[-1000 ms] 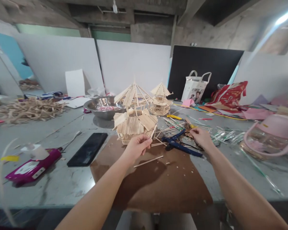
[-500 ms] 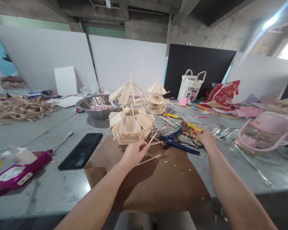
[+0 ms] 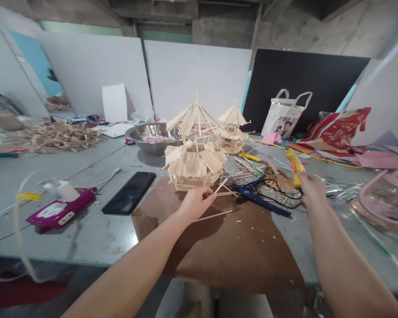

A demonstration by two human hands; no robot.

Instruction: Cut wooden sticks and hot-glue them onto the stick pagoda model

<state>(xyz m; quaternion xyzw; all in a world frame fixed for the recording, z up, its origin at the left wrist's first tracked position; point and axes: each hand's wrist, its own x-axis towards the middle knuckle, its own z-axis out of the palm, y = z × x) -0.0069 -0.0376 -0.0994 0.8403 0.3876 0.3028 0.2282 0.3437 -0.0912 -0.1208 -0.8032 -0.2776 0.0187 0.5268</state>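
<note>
My left hand (image 3: 199, 203) is closed in a pinch on a short wooden stick (image 3: 221, 186), just in front of the model pavilion (image 3: 195, 165) built of thin sticks. My right hand (image 3: 313, 190) grips what looks like a yellow glue gun (image 3: 296, 167), raised over the table's right side. A black cord (image 3: 287, 204) loops below it. Blue-handled pliers (image 3: 265, 194) lie between my hands. Another loose stick (image 3: 215, 216) rests on the brown sheet (image 3: 232, 251) by my left hand.
A smaller stick pavilion (image 3: 231, 132) stands behind. Left of it is a steel bowl (image 3: 142, 143); nearer lie a phone (image 3: 129, 193) and a purple power strip (image 3: 64, 210). A stick pile (image 3: 59, 138) lies far left, a pink clear container (image 3: 384, 198) far right.
My right hand has lifted the yellow glue gun off the table and tilted it upright. The left hand still pinches its stick beside the pavilion. The view has swung somewhat left.
</note>
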